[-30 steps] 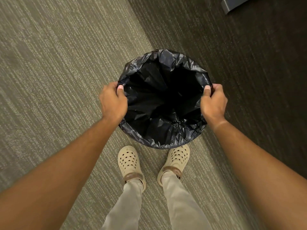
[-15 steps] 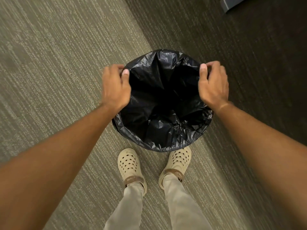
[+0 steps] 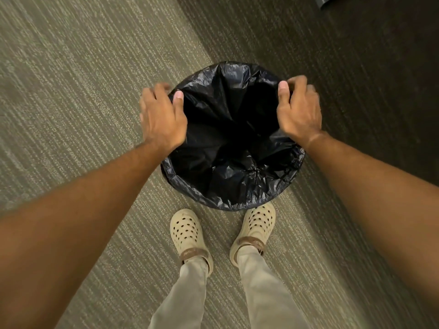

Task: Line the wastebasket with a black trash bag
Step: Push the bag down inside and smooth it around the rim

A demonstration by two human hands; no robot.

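Head view, nearest first: two beige clogs (image 3: 186,230) stand on the carpet (image 3: 71,91), toes almost against the near side of the one wastebasket (image 3: 177,184), so the person can lean straight over it. Its own wall hardly shows; one black bag (image 3: 237,186) sits inside it, and the bag's mouth is folded outward over the near rim, which looks settled there. Farther on, two hands work the far half of the rim. The left hand (image 3: 162,119) has its thumb inside the mouth, its fingers (image 3: 164,87) curled over the outside, pinching the film. The right hand (image 3: 300,112) mirrors it on the opposite side, also closed on the edge. I judge this paired grip is to stretch the mouth evenly and drag it down over the far rim, which looks looser and puckered. Beyond, one grey object (image 3: 327,1) pokes in at the top edge.
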